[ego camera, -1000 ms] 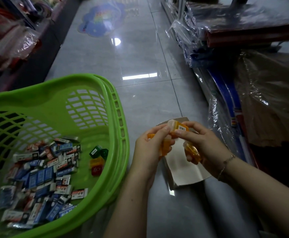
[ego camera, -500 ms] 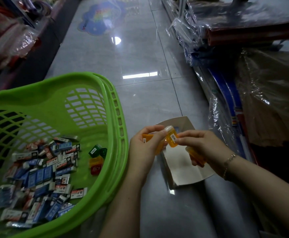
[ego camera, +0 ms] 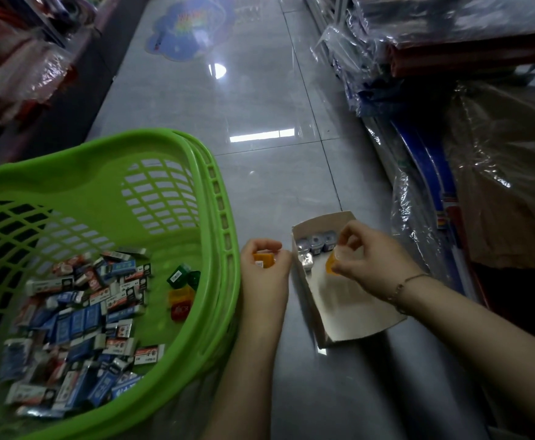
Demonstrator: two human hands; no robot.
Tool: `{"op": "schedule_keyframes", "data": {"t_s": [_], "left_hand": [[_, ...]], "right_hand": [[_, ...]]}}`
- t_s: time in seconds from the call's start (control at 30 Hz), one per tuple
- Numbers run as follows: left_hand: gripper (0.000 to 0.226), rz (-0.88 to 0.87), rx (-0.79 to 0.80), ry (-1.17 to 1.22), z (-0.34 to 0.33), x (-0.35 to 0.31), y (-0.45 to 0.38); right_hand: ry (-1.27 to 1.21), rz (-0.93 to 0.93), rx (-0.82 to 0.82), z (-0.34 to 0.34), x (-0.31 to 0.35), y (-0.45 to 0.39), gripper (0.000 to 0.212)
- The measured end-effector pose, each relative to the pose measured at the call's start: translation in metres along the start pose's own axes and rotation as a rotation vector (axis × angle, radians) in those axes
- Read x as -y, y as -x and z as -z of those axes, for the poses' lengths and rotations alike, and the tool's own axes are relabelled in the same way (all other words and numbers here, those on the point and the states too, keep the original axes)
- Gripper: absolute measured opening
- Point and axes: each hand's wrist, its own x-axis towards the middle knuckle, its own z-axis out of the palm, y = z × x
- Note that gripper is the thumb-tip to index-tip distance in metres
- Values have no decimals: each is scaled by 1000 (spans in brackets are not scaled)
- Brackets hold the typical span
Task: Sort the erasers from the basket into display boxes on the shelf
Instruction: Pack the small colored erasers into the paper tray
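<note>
A green plastic basket (ego camera: 215, 198) stands on the floor at the left, holding several blue, red and white wrapped erasers (ego camera: 78, 315) plus green (ego camera: 184, 276), yellow and red ones (ego camera: 180, 303). An open cardboard display box (ego camera: 348, 315) lies on the floor beside it, with a few small grey items (ego camera: 315, 244) at its far end. My left hand (ego camera: 264, 276) grips an orange eraser (ego camera: 263, 260) next to the basket's rim. My right hand (ego camera: 368, 260) pinches another orange eraser (ego camera: 331, 266) over the box.
Plastic-wrapped goods (ego camera: 498, 173) and stacked packages (ego camera: 450, 36) line the right side close to the box. A dark shelf base with bagged items (ego camera: 21, 71) runs along the left. Glossy grey floor tiles (ego camera: 260, 100) stretch ahead, with a blue floor sticker (ego camera: 190, 30) further off.
My hands, which were together holding orange erasers in front of the box, have separated. The right hand moved right over the box with one eraser; the left hand stays near the basket with another.
</note>
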Motion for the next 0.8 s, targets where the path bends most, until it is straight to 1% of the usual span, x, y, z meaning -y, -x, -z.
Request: {"op": "schedule_keyframes", "data": {"t_s": [0.07, 0.13, 0.23, 0.3, 0.37, 0.47, 0.53, 0.67, 0.8], "left_hand": [[14, 5, 34, -75, 0, 3, -3], [20, 8, 87, -167, 0, 5, -7], [34, 51, 179, -336, -3, 8, -13], [35, 91, 234, -414, -5, 9, -18], [22, 104, 267, -430, -8, 9, -22], [12, 110, 276, -418, -9, 8, -26], [12, 111, 278, -400, -8, 9, -27], [11, 120, 278, -370, -6, 12, -26], [12, 126, 291, -359, -5, 12, -26]], "right_hand": [[115, -26, -3, -13, -3, -5, 14], [187, -58, -12, -25, -6, -10, 16], [215, -83, -64, -37, -12, -17, 16], [236, -90, -87, -44, -15, -21, 17], [222, -96, -95, -51, -19, -23, 20], [76, -112, -97, -56, -23, -25, 22], [9, -117, -111, -57, -25, -27, 20], [-12, -97, -153, -60, -24, -28, 16], [16, -75, -107, -61, -20, -32, 22]]}}
